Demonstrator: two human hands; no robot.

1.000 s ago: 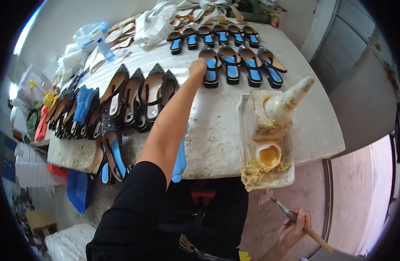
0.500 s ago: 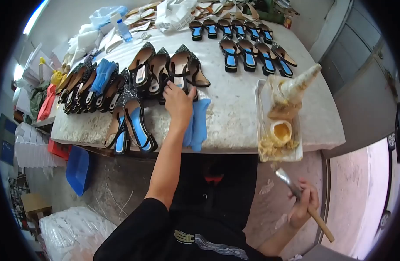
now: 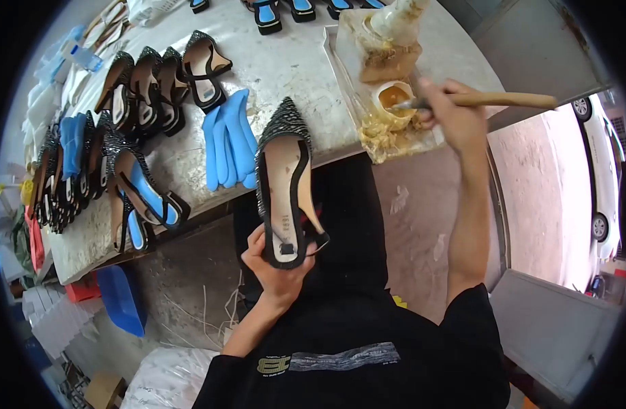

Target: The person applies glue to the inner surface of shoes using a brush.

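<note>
My left hand (image 3: 275, 278) grips a black glittery slingback shoe (image 3: 283, 187) by its heel end, in front of the table edge. The shoe's toe points away from me, and its pale inside faces up with no blue insole in it. In my right hand (image 3: 457, 119) is a brush (image 3: 514, 99) with a wooden handle. The brush's tip reaches into a small round pot (image 3: 383, 103) of yellowish glue. Thick dried glue (image 3: 388, 142) surrounds the pot. Blue insoles (image 3: 225, 146) lie on the table, left of the held shoe.
A white tray (image 3: 338, 68) carries the pot and a glue-crusted bottle (image 3: 399, 20). Several shoes without blue insoles (image 3: 146, 88) stand at the left. A pair with blue insoles (image 3: 146, 184) sits at the front left edge, and more stand at the back. A blue bin (image 3: 120, 300) is below.
My left hand has lifted a shoe off the table and brought it towards me. My right hand has raised the brush from below the table edge into the glue pot. The view has shifted right.
</note>
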